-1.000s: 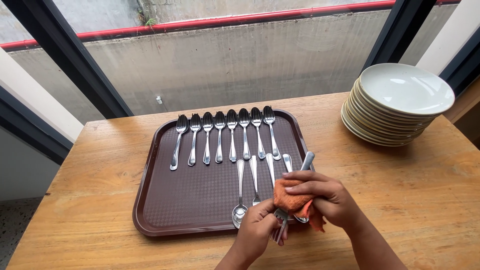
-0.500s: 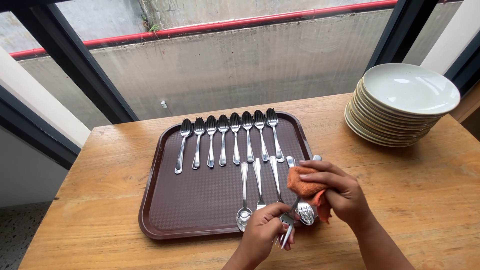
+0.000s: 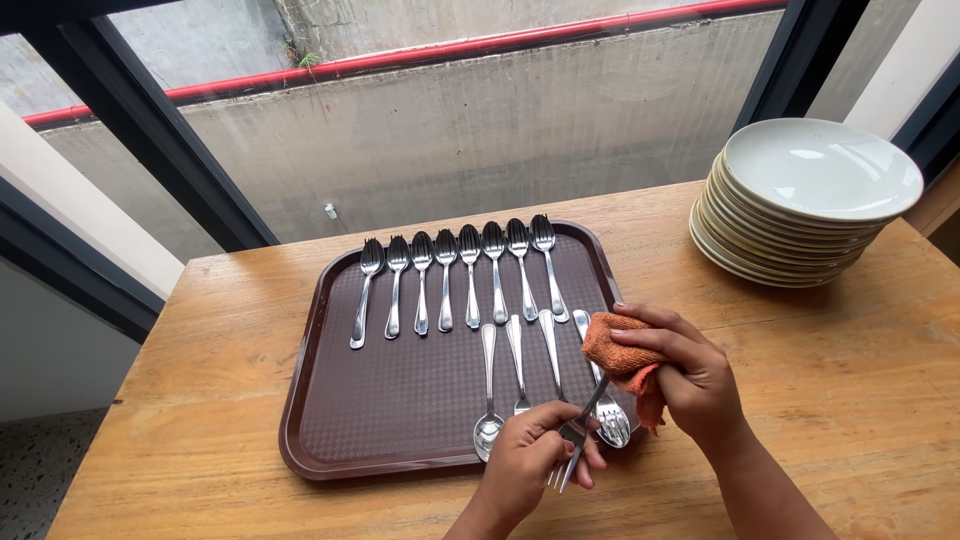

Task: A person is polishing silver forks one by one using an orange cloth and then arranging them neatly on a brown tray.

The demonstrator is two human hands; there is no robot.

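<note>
Since half a second ago, the right hand (image 3: 690,385) has slid its orange cloth (image 3: 615,357) up the fork's handle. Fingers closed, it pinches the cloth around that handle, while the left hand (image 3: 530,458) grips the fork (image 3: 575,435) near its tines, over the brown tray's (image 3: 300,440) near edge. Polishing looks mid-stroke; next the fork needs laying beside the spoon (image 3: 487,425).
</note>
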